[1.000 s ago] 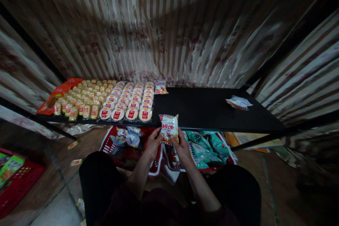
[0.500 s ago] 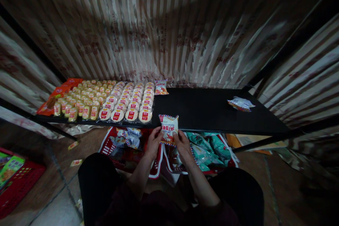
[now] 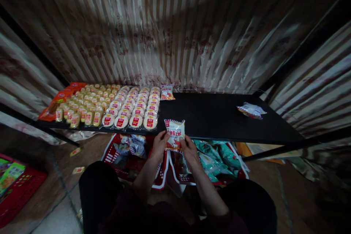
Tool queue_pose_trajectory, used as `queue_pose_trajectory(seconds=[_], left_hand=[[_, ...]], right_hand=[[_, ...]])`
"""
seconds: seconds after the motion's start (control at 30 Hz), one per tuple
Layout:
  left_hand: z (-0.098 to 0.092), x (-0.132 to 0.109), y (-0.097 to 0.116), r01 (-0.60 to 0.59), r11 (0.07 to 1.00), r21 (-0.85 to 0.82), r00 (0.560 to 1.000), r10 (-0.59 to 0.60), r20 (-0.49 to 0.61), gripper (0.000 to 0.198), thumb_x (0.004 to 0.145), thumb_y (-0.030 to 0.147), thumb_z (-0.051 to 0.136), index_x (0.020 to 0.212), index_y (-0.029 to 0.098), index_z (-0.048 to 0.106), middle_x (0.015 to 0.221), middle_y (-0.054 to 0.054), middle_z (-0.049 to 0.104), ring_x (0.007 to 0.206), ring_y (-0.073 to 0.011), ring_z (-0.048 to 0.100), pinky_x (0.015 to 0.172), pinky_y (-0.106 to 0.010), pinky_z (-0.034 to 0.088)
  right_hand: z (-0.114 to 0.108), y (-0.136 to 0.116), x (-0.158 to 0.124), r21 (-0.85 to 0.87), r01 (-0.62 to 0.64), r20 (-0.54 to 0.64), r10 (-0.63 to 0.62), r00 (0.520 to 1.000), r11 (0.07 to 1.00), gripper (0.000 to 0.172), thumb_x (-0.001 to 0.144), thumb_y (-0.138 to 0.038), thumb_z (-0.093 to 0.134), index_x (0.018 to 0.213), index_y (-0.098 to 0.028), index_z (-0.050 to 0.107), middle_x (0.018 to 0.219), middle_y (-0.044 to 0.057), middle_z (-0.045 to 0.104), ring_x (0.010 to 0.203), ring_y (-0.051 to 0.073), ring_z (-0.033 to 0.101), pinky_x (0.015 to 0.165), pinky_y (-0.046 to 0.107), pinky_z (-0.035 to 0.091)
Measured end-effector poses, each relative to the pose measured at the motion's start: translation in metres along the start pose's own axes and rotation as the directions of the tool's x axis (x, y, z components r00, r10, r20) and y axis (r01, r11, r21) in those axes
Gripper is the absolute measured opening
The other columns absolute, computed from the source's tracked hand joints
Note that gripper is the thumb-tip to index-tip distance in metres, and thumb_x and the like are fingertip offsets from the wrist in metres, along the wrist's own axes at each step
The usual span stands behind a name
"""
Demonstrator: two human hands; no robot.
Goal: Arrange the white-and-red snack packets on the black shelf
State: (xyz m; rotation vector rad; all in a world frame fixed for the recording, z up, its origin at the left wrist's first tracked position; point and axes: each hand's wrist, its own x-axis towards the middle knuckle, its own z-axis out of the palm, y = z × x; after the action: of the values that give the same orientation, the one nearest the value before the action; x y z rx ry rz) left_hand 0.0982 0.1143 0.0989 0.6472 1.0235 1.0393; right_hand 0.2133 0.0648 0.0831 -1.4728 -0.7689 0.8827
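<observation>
Between my two hands is a white snack packet (image 3: 175, 133) with red print and striped ends, held at the front edge of the black shelf (image 3: 208, 113). My left hand (image 3: 159, 145) grips its left side and my right hand (image 3: 189, 150) its right side, thumbs on the front. A similar packet (image 3: 167, 92) stands at the back of the shelf, beside rows of round wrapped crackers (image 3: 135, 121). Another packet (image 3: 251, 110) lies on the right part of the shelf.
Small yellow wrapped snacks (image 3: 89, 117) and orange packets (image 3: 61, 95) fill the shelf's left end. Below are a red basket (image 3: 109, 153) with silvery packets and another holding green packets (image 3: 214, 159). A third red basket (image 3: 24, 193) stands on the floor at left. Striped curtain (image 3: 175, 44) hangs behind.
Both hands keep hold of the snack packet, almost in the same place. The packet's face has tilted slightly. The view has shifted a little.
</observation>
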Motion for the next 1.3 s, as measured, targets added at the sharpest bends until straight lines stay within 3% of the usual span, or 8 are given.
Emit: queue_pose_trajectory(seconds=[0.1, 0.3, 0.6, 0.83, 0.97, 1.13, 1.3], left_hand=[[0.002, 0.003, 0.003, -0.043, 0.998, 0.049, 0.997, 0.039, 0.070, 0.048, 0.062, 0.045, 0.079, 0.095, 0.011, 0.070, 0.091, -0.010, 0.073, 0.077, -0.0192, 0.067, 0.074, -0.031, 0.053], [0.009, 0.015, 0.001, -0.134, 0.991, 0.030, 0.991, 0.133, 0.028, 0.045, 0.062, 0.043, 0.078, 0.093, 0.011, 0.067, 0.090, -0.009, 0.072, 0.075, -0.0171, 0.067, 0.070, -0.029, 0.053], [0.012, 0.037, -0.002, -0.248, 0.950, 0.187, 0.966, 0.258, -0.028, 0.035, 0.073, 0.037, 0.070, 0.097, 0.013, 0.061, 0.083, -0.007, 0.070, 0.068, -0.0139, 0.064, 0.064, -0.025, 0.052], [0.010, 0.054, 0.000, -0.308, 0.882, 0.358, 0.937, 0.345, -0.043, 0.027, 0.078, 0.032, 0.066, 0.098, 0.015, 0.063, 0.086, -0.007, 0.071, 0.077, -0.0165, 0.066, 0.075, -0.030, 0.053], [0.012, 0.057, 0.002, -0.302, 0.855, 0.421, 0.936, 0.351, -0.040, 0.024, 0.079, 0.025, 0.063, 0.101, 0.015, 0.062, 0.092, -0.008, 0.071, 0.082, -0.0174, 0.067, 0.079, -0.032, 0.053], [0.014, 0.047, 0.007, -0.327, 0.741, 0.586, 0.920, 0.392, 0.018, 0.032, 0.082, 0.017, 0.054, 0.114, 0.013, 0.058, 0.108, -0.013, 0.068, 0.096, -0.0193, 0.066, 0.089, -0.035, 0.051], [0.016, 0.028, 0.009, -0.394, 0.527, 0.753, 0.866, 0.487, 0.113, 0.044, 0.081, 0.011, 0.049, 0.124, 0.014, 0.053, 0.123, -0.013, 0.060, 0.113, -0.0208, 0.058, 0.100, -0.037, 0.045]], right_hand=[[0.001, -0.002, 0.002, -0.003, -0.016, 0.003, 0.016, 1.000, 1.000, 0.057, 0.075, -0.059, 0.059, 0.113, -0.017, 0.064, 0.090, 0.007, 0.073, 0.079, 0.024, 0.066, 0.071, 0.036, 0.054], [0.001, -0.001, 0.013, -0.056, 0.014, 0.004, -0.014, 1.000, 0.998, 0.058, 0.079, -0.058, 0.055, 0.121, -0.017, 0.059, 0.102, 0.009, 0.072, 0.089, 0.025, 0.066, 0.077, 0.038, 0.054], [0.002, -0.004, 0.026, -0.313, 0.229, -0.015, -0.245, 0.969, 0.922, 0.060, 0.084, -0.050, 0.051, 0.135, -0.017, 0.047, 0.128, 0.014, 0.059, 0.115, 0.028, 0.057, 0.098, 0.046, 0.046], [0.009, -0.011, 0.023, -0.435, 0.463, 0.159, -0.440, 0.884, 0.772, 0.054, 0.085, -0.039, 0.054, 0.134, -0.018, 0.048, 0.134, 0.015, 0.051, 0.126, 0.026, 0.047, 0.105, 0.046, 0.040], [0.011, -0.004, 0.028, -0.445, 0.468, 0.149, -0.453, 0.879, 0.764, 0.049, 0.085, -0.031, 0.052, 0.133, -0.019, 0.050, 0.132, 0.014, 0.052, 0.124, 0.026, 0.048, 0.104, 0.046, 0.042], [0.013, 0.002, 0.036, -0.455, 0.459, 0.108, -0.464, 0.879, 0.763, 0.046, 0.084, -0.026, 0.050, 0.130, -0.018, 0.053, 0.126, 0.014, 0.055, 0.118, 0.025, 0.052, 0.103, 0.046, 0.044], [0.015, 0.003, 0.039, -0.476, 0.438, 0.059, -0.469, 0.881, 0.763, 0.045, 0.084, -0.024, 0.049, 0.128, -0.017, 0.054, 0.122, 0.014, 0.057, 0.115, 0.026, 0.054, 0.101, 0.047, 0.044]])
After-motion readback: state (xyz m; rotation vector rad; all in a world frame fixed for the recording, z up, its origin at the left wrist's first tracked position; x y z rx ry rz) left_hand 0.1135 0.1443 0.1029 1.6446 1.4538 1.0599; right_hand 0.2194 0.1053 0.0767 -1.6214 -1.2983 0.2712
